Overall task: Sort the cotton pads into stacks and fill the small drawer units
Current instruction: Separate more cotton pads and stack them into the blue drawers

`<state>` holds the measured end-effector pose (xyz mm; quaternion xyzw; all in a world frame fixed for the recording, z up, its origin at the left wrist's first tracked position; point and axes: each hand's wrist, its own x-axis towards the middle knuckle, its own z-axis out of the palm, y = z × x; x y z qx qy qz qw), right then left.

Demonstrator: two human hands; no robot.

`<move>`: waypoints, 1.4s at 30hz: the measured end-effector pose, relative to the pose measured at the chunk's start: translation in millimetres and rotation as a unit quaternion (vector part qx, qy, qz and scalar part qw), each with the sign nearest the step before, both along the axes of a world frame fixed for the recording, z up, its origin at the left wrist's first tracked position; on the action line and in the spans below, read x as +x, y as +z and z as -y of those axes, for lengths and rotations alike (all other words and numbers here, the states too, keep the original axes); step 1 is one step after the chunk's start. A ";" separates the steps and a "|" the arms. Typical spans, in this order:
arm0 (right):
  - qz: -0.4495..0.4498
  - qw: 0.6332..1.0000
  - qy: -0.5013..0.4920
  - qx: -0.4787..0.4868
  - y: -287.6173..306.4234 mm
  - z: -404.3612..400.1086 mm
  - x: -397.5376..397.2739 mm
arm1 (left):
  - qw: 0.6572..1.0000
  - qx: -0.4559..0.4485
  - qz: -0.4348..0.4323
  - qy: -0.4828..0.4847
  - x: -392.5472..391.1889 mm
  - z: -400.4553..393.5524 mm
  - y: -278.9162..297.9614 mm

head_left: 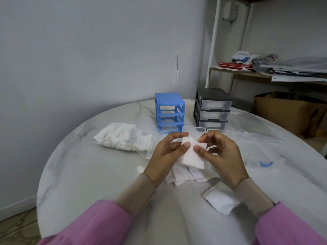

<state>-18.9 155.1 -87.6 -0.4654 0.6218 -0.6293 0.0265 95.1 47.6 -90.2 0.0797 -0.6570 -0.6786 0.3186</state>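
Note:
Both hands hold a small stack of square white cotton pads [192,157] above the table's middle. My left hand [166,152] pinches its left edge with thumb and fingers. From the other side my right hand [221,152] pinches the top right corner. Loose pads [184,175] lie in a heap just below the hands, and another small stack [221,200] sits near my right wrist. A clear bag of pads [122,137] lies at the left. Behind stand a blue drawer frame [169,112] without drawers and a black unit [212,108] with three clear drawers.
Two clear pulled-out drawers [194,129] lie in front of the units. An empty clear bag with a blue zip [261,156] lies at the right. The round marble table [88,174] stands by a wall; a shelf and a cardboard box [286,114] are at the right.

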 end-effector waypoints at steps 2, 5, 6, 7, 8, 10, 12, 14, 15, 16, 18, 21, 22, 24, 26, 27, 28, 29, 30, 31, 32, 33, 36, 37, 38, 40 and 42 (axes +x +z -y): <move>-0.015 1.000 -0.007 0.001 -0.4 0.2 -0.1 | 1.000 0.002 -0.005 -0.006 -0.2 -0.4 0.3; -0.042 0.999 -0.027 0.013 0.1 0.7 0.1 | 1.000 -0.010 -0.003 0.020 0.0 0.9 -1.9; -0.053 0.997 -0.040 0.025 0.1 0.6 0.0 | 0.999 -0.014 -0.005 0.045 0.2 1.7 -2.3; -0.069 0.995 -0.053 0.040 0.0 0.1 -0.8 | 0.997 -0.024 -0.009 0.075 0.3 3.3 -2.6; -0.092 0.992 -0.063 0.057 0.0 -0.8 -2.3 | 0.994 -0.039 -0.017 0.106 0.4 5.6 -2.4; -0.167 0.977 -0.071 0.112 -0.3 -3.6 -5.5 | 0.985 -0.081 -0.035 0.149 1.1 11.3 -1.4; -0.252 0.947 -0.070 0.189 -0.4 -5.9 -6.6 | 0.979 -0.110 -0.042 0.167 1.7 16.4 -1.6; -0.300 0.916 -0.060 0.260 0.8 -8.3 -4.1 | 0.974 -0.121 -0.038 0.186 1.7 19.1 -3.6; -0.309 0.905 -0.051 0.288 1.1 -9.3 -2.4 | 0.973 -0.123 -0.033 0.194 2.0 18.9 -4.2; -0.311 0.897 -0.039 0.311 1.4 -9.9 -0.8 | 0.972 -0.123 -0.028 0.198 2.2 18.6 -4.5; -0.312 0.886 -0.023 0.343 2.3 -10.2 1.5 | 0.972 -0.125 -0.020 0.200 1.7 19.3 -5.5; -0.310 0.882 -0.015 0.354 4.1 -10.1 2.3 | 0.972 -0.118 -0.013 0.201 0.1 19.6 -6.2; -0.312 0.882 -0.015 0.353 3.9 -9.9 1.7 | 0.974 -0.113 -0.010 0.197 -0.3 18.8 -6.3; -0.326 0.879 -0.009 0.349 2.4 -9.1 0.1 | 0.976 -0.113 -0.005 0.186 -0.8 17.9 -7.3; -0.342 0.878 -0.002 0.335 -0.9 -7.5 -2.7 | 0.977 -0.120 -0.003 0.178 -1.1 18.8 -9.0; -0.340 0.883 -0.003 0.324 -2.2 -6.6 -4.0 | 0.977 -0.122 -0.001 0.174 -1.3 19.5 -9.6; -0.329 0.893 -0.007 0.307 -3.1 -5.6 -5.3 | 0.977 -0.124 0.000 0.172 -1.4 20.0 -10.1; -0.313 0.906 -0.014 0.285 -3.6 -4.6 -6.7 | 0.977 -0.126 0.003 0.171 -1.6 20.4 -10.7; -0.294 0.918 -0.022 0.264 -4.1 -3.8 -8.1 | 0.977 -0.129 0.005 0.171 -1.6 20.3 -11.2; -0.277 0.929 -0.034 0.244 -4.1 -3.4 -9.3 | 0.976 -0.131 0.007 0.171 -1.5 19.9 -11.6; -0.265 0.936 -0.046 0.225 -3.9 -3.0 -10.0 | 0.977 -0.131 0.008 0.168 -1.4 19.3 -11.8; -0.257 0.943 -0.055 0.205 -3.9 -2.8 -10.3 | 0.978 -0.130 0.009 0.164 -1.2 18.7 -11.9; -0.227 0.960 -0.073 0.149 -3.2 -2.1 -8.0 | 0.980 -0.127 0.017 0.152 -0.7 17.5 -11.5; -0.217 0.963 -0.082 0.134 -3.3 -1.9 -7.7 | 0.981 -0.123 0.019 0.147 -0.3 16.5 -10.8; -0.205 0.967 -0.091 0.121 -3.3 -1.8 -7.4 | 0.983 -0.119 0.019 0.142 0.1 15.6 -10.0; -0.175 0.972 -0.112 0.112 -3.5 -2.3 -9.3 | 0.985 -0.112 0.012 0.132 0.5 14.0 -8.5; -0.156 0.971 -0.126 0.127 -3.5 -3.1 -12.5 | 0.985 -0.112 0.004 0.129 0.6 13.4 -7.7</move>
